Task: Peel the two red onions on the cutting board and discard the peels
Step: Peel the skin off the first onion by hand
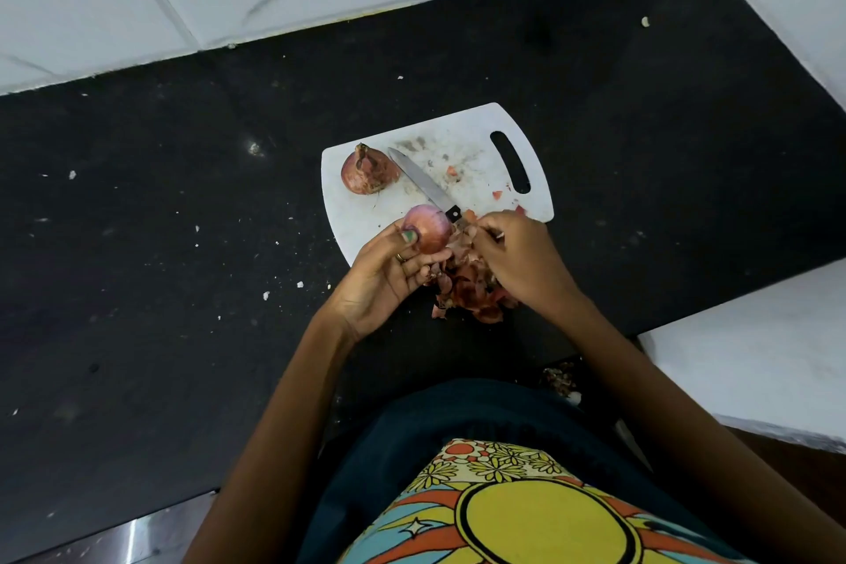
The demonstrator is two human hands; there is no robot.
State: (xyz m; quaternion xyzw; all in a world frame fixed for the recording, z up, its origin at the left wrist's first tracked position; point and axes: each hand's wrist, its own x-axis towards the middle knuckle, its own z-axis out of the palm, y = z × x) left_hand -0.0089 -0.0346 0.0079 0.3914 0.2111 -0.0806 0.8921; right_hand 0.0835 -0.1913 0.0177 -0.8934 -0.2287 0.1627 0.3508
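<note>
A white cutting board (476, 142) lay on the black countertop (183, 197), its handle slot toward the right end. At the board's near edge the left hand (389, 275) cupped a partly peeled red onion (428, 227), thumb and fingers curled around it so that its smooth pinkish flesh faced up. The right hand (515, 250) was just beside that onion, its fingertips pressed together in a pinch on a strip of dry peel at the onion's right side; how much of the strip it held could not be told.

A heap of loose peels (467, 289) sat beneath and between the two hands, spilling over the board's near edge onto the countertop. The second red onion (368, 169) rested near the board's far left corner, unpeeled, its papery skin and dried stem tip intact. A knife (425, 185) lay diagonally on the board between the two onions, blade tip pointing toward the far left corner and its black handle end close to the held onion. Small peel scraps dotted the board's right side, and pale crumbs were scattered over the countertop.
</note>
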